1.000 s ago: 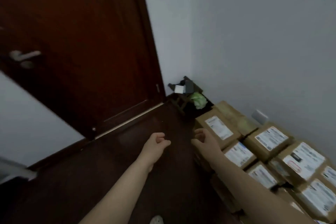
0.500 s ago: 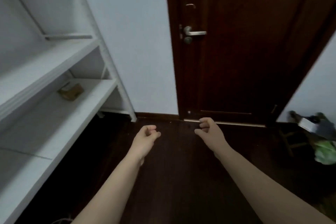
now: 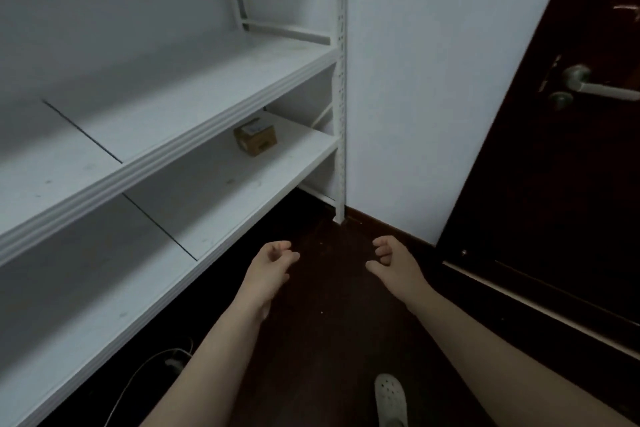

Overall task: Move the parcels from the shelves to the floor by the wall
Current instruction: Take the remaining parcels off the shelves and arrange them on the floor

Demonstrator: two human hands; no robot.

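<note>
One small brown parcel (image 3: pixel 255 136) with a white label sits near the far right end of the lower white shelf (image 3: pixel 207 204). The upper shelf (image 3: pixel 156 121) above it is bare. My left hand (image 3: pixel 270 269) and my right hand (image 3: pixel 394 262) hover over the dark floor in front of the shelving, well short of the parcel. Both hands hold nothing, with fingers loosely curled and slightly apart.
A white slotted upright post (image 3: pixel 341 80) ends the shelving at a pale wall (image 3: pixel 433 80). A dark wooden door (image 3: pixel 561 149) with a metal handle (image 3: pixel 588 87) stands at the right. A white cable (image 3: pixel 156 367) lies under the shelf. A white clog (image 3: pixel 390 399) shows at the bottom.
The view has swung left, from the stacked parcels by the wall, past the door, to the shelving. Both hands stay held out, holding nothing.
</note>
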